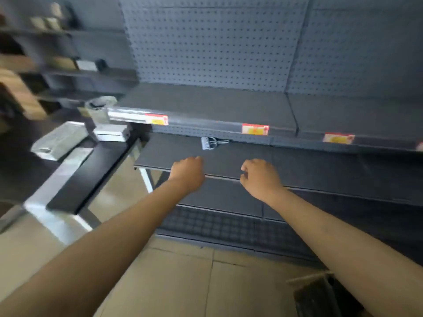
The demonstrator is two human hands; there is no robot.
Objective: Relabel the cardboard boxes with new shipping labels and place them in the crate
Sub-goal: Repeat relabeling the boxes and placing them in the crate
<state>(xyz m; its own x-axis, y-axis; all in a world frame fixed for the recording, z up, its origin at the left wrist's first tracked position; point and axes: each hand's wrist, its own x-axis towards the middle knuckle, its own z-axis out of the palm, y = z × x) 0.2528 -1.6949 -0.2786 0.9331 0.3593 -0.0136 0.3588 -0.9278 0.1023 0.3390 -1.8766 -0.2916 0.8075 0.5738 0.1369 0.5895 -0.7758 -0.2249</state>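
No cardboard box can be made out clearly; blurry tan shapes [13, 88] sit far left, too smeared to name. A dark open container [320, 291] is cut off at the bottom right. Both hands reach toward the dark grey metal shelf [309, 170]. The left hand [188, 172] and right hand [258, 177] have curled fingers and hold nothing. The red and yellow price tags [255, 129] are too blurry to read.
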